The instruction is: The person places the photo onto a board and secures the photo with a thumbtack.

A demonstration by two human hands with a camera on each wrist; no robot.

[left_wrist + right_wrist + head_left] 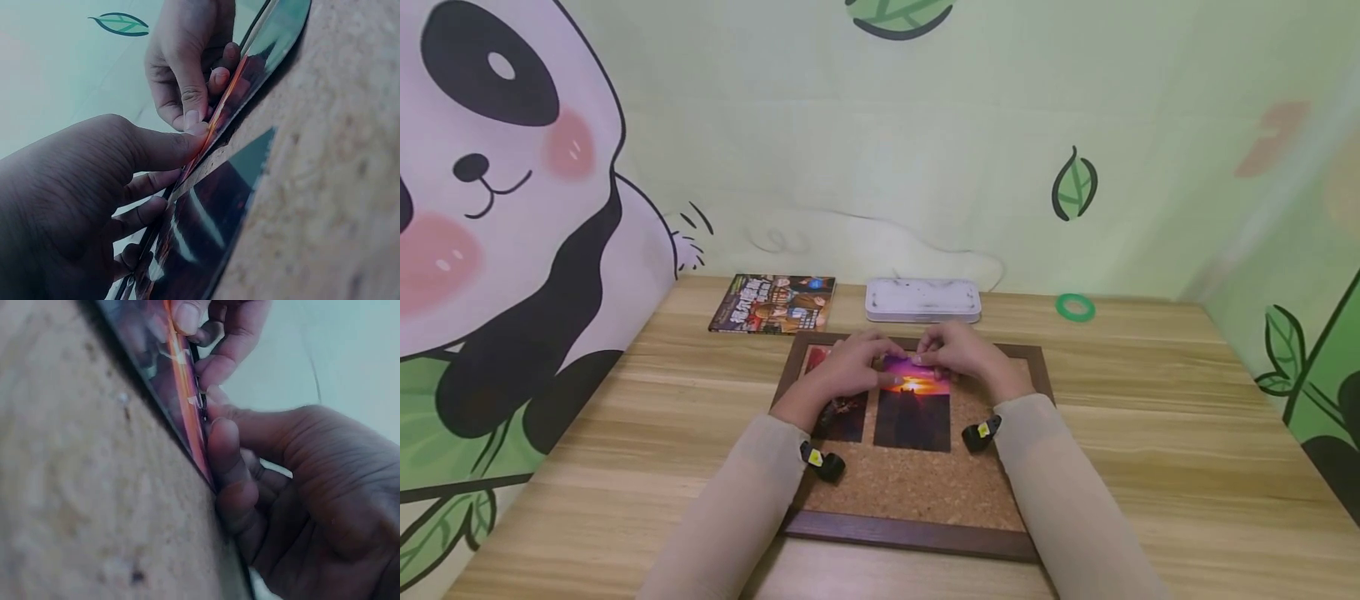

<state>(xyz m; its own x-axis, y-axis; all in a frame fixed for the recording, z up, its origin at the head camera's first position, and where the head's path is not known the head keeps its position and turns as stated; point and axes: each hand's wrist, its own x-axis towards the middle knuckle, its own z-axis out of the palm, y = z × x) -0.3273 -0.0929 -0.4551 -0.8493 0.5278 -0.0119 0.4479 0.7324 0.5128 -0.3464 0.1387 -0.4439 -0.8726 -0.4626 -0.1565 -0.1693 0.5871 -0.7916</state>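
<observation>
A sunset photo (913,421) with a purple and orange sky lies on a framed cork board (917,483). My left hand (848,367) lays its fairly straight thumb on the photo's upper left part, its fingers reaching over the top edge, also seen in the left wrist view. Opposite it, my right hand (964,354) pinches at the photo's top edge with thumb and forefinger, close against the left fingertips. Whether a small piece sits between those right fingertips I cannot tell. A second, dark photo (847,421) lies left of the sunset one, partly hidden under the left hand and wrist.
Behind the board are a comic-style book (775,304) and a white tin case (922,300). A green tape roll (1076,307) lies at the back right of the wooden table (1165,433). A panda-printed backdrop (850,167) stands behind. Both wrists wear small black cameras.
</observation>
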